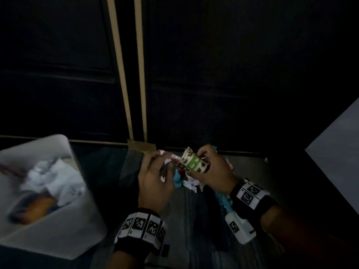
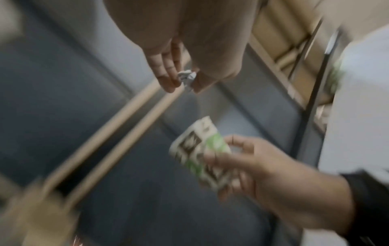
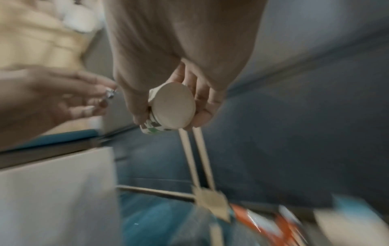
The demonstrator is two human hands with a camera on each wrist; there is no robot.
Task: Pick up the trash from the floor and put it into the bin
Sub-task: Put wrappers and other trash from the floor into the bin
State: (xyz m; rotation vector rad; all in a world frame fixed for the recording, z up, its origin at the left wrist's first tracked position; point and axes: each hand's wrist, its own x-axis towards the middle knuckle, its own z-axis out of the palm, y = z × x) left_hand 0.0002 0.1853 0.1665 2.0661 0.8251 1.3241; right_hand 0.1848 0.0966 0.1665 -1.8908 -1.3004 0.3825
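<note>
Gripping a green-patterned paper cup (image 1: 194,160), right hand (image 1: 210,169); left hand (image 1: 155,181) pinches crumpled paper (image 2: 187,78).

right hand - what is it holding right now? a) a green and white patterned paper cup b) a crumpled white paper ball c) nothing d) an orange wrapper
a: the right hand has its fingers curled round the patterned paper cup, whose flat round base faces the right wrist camera; the small crumpled paper is pinched by the left hand instead.
</note>
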